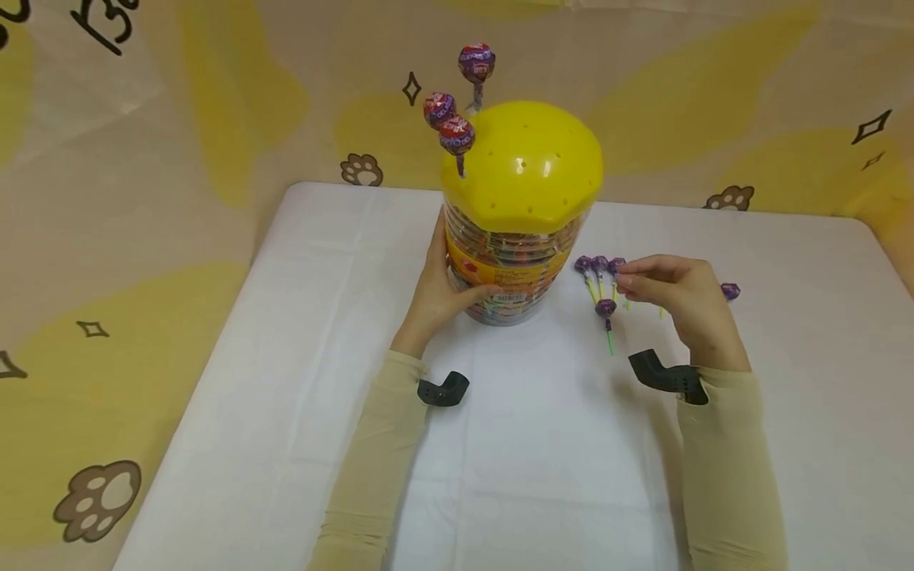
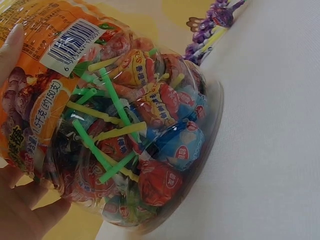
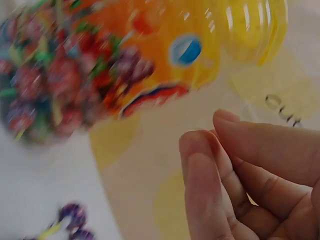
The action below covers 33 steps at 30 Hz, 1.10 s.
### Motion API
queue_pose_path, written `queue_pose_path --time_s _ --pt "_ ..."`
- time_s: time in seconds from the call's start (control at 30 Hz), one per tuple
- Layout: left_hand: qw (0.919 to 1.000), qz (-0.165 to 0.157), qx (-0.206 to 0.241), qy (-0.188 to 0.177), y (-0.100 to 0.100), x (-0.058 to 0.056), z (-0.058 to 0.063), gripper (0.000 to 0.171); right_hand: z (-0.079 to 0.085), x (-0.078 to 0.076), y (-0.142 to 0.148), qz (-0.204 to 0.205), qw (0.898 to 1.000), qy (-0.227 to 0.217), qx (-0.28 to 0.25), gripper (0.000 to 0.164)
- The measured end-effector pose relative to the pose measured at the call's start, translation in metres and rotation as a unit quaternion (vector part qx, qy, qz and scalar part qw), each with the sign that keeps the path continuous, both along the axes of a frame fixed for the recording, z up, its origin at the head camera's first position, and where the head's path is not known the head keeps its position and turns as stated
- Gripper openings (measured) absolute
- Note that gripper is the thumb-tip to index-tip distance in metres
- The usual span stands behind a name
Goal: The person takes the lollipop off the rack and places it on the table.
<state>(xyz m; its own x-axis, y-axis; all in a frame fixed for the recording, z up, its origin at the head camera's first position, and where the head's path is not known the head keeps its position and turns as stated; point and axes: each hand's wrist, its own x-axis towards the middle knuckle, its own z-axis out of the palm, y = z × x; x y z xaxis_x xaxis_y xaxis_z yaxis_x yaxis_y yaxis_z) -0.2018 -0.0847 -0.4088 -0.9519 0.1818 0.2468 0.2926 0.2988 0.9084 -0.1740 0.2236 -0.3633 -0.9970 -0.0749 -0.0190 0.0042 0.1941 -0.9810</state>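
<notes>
A clear plastic candy jar (image 1: pixel 524 274) with an orange label and a domed yellow lid (image 1: pixel 535 151) stands on the table, full of wrapped lollipops. My left hand (image 1: pixel 439 293) grips its left side, fingers round the back and thumb across the front; the left wrist view shows the jar's lower part and lollipops (image 2: pixel 160 182) inside. Three purple-and-red lollipops (image 1: pixel 457 136) stand in holes at the lid's left edge. My right hand (image 1: pixel 678 297) hovers right of the jar over purple lollipops (image 1: pixel 605 308). Its loosely bent fingers (image 3: pixel 200 185) hold nothing visible in the right wrist view.
Several purple lollipops lie right of the jar on the white table (image 1: pixel 343 317); one lollipop (image 1: pixel 730 292) is partly behind my right hand. A patterned yellow-and-beige cloth (image 1: pixel 685 95) rises behind the table.
</notes>
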Motion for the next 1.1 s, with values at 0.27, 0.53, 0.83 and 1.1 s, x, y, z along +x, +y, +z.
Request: queue_pose_path --time_s 0.27,0.53,0.83,1.1 --pt "0.9999 0.003 -0.007 -0.009 0.0 0.001 0.001 0.116 0.05 -0.004 -0.032 -0.019 0.994 0.068 -0.085 0.024" --pt "0.9999 0.002 0.0 -0.013 0.0 0.002 0.002 0.116 0.088 -0.013 -0.057 -0.011 0.98 0.115 -0.161 0.028" --pt "1.0 0.001 0.002 -0.009 -0.001 0.002 0.002 0.118 0.115 -0.027 -0.093 -0.003 0.97 0.167 -0.174 0.023" --pt "0.9998 0.005 -0.004 -0.016 0.0 0.002 0.002 0.115 0.132 -0.039 -0.122 -0.009 0.977 0.187 -0.103 0.02"
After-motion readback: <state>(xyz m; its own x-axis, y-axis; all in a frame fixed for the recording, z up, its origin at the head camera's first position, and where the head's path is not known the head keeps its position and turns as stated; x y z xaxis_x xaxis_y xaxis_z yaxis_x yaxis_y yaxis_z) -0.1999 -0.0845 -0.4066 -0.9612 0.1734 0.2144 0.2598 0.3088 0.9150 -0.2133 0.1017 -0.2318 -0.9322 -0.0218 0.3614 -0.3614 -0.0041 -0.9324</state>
